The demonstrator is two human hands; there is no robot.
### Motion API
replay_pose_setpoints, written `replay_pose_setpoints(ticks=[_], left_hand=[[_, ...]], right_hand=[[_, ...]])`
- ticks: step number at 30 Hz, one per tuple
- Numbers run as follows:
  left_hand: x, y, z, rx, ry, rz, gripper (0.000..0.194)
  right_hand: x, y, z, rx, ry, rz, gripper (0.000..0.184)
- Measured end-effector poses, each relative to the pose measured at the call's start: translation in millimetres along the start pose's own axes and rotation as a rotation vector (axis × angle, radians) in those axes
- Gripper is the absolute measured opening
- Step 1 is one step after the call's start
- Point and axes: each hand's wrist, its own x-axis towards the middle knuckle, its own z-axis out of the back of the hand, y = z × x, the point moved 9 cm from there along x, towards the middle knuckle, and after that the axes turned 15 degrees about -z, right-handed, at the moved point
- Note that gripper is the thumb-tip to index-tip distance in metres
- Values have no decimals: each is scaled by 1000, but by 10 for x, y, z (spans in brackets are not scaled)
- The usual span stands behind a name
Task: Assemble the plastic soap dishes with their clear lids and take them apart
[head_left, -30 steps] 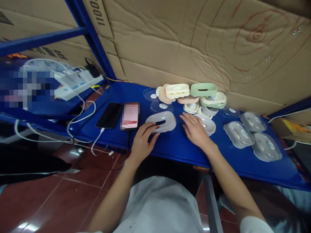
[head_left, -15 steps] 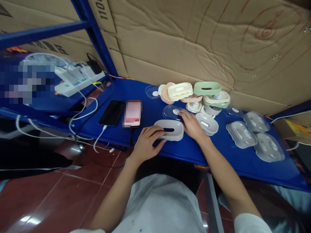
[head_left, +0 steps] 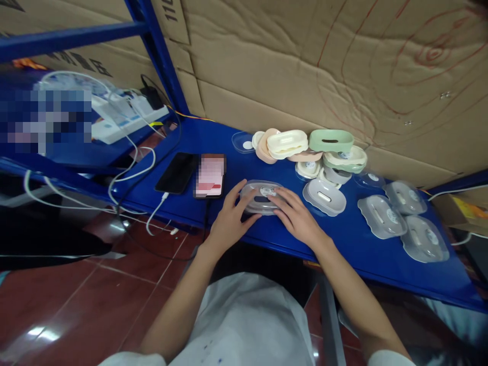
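A grey soap dish [head_left: 254, 206] with a slot in its bottom lies on the blue table before me. Its clear lid [head_left: 269, 191], marked by a round white sticker, rests over the dish; whether it sits fully in place I cannot tell. My left hand [head_left: 231, 216] grips the left end, with the thumb along the near side. On the right end, my right hand [head_left: 299, 216] holds the lid, its fingers curled over the top and edge. Right of that hand lies another grey soap dish part [head_left: 325, 197] with a pale raised slot.
Behind my hands are piled cream, peach and green soap dishes [head_left: 331, 140]. Several lidded grey dishes [head_left: 383, 217] stand at the right. To the left lie a black phone [head_left: 176, 174] and a lit phone [head_left: 209, 175], both with cables. Cardboard [head_left: 267, 66] walls the back.
My right hand has picked up the clear lid from behind the grey dish and brought it toward me, over the dish. My left hand stays at the dish's left end.
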Motion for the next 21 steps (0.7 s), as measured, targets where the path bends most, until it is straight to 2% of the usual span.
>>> replay_pose_setpoints(ticks=[5, 10, 16, 21], left_hand=[[-18, 35, -18, 14, 0, 42, 68], [-30, 66, -40, 5, 14, 86, 71], [53, -103, -27, 24, 24, -97, 20], [53, -188, 0, 0, 59, -110, 22]], right_hand=[[16, -30, -14, -10, -29, -1, 47], [50, -271, 65, -51, -149, -152, 45], [76, -508, 169, -126, -249, -306, 47], [43, -538, 262, -159, -334, -329, 45]])
